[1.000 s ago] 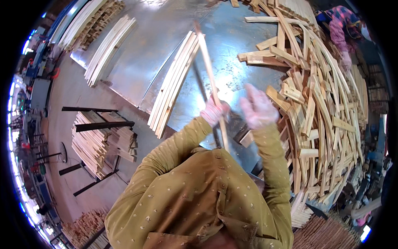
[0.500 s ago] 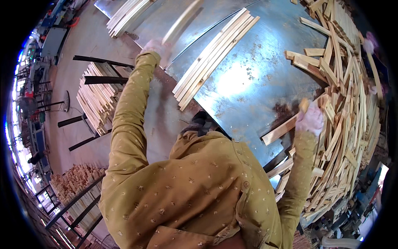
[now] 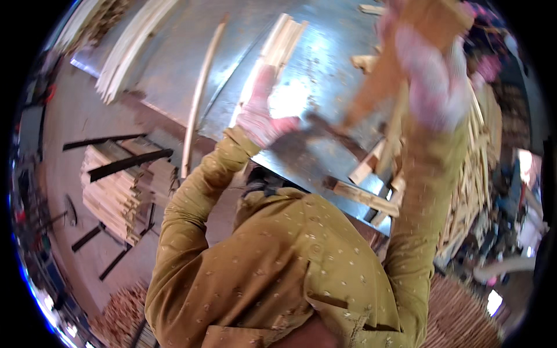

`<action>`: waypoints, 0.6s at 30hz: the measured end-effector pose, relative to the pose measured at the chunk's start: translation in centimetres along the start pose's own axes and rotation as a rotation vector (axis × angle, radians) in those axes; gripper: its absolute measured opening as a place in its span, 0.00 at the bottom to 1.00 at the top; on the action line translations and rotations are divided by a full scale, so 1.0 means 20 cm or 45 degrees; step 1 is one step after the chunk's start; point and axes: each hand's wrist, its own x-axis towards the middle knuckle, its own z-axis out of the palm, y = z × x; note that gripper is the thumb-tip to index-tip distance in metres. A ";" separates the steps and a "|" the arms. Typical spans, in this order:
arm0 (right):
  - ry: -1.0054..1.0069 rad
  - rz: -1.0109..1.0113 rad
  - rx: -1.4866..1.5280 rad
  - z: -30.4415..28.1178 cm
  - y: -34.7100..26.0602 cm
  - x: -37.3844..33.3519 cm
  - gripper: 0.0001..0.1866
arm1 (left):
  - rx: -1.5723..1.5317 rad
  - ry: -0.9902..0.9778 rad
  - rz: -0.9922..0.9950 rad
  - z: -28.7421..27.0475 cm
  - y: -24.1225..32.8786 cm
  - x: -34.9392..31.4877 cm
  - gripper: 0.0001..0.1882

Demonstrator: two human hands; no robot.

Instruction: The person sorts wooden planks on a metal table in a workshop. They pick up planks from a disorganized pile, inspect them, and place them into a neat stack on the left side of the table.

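My left hand (image 3: 261, 119), in a pale pink knitted glove, lies with fingers stretched along a row of wooden strips (image 3: 285, 43) on the metal table (image 3: 333, 43). Its thumb points away to the right. Higher up at the right, my right hand (image 3: 432, 81), gloved too, is closed round a wooden strip (image 3: 377, 87) that slants down toward the table's middle. Motion smears both that hand and its strip. Left of the row, a single strip (image 3: 202, 95) lies apart, reaching past the table's near edge.
A jumbled heap of wooden strips (image 3: 467, 200) fills the table's right side, with a short piece (image 3: 368, 198) at the near edge. Another bundle (image 3: 133, 49) lies far left. Stacked strips (image 3: 110, 191) rest between black bars (image 3: 130, 165) left of the table.
My left hand has let go of a strip, which now lies on the table, and moved right onto the row. My right hand has swung up and away from the heap with a strip.
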 end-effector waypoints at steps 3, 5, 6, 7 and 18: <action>0.265 -0.048 0.192 -0.01 0.07 0.19 0.22 | -0.295 -0.320 -0.254 0.31 0.20 0.08 0.56; 0.375 -0.328 -0.015 -0.32 0.27 0.10 0.23 | -0.568 -0.487 -0.497 0.56 0.15 0.20 0.45; 0.329 -0.175 -0.360 -0.33 0.41 -0.01 0.24 | -0.510 -0.245 -0.485 0.60 0.08 0.18 0.32; 0.276 -0.027 -0.728 -0.33 0.52 -0.16 0.27 | -0.685 -0.285 -0.673 0.61 -0.05 0.17 0.27; -0.494 1.244 -1.667 -0.36 0.90 -1.24 0.39 | 0.530 -0.360 -1.141 0.77 -0.08 -0.05 0.51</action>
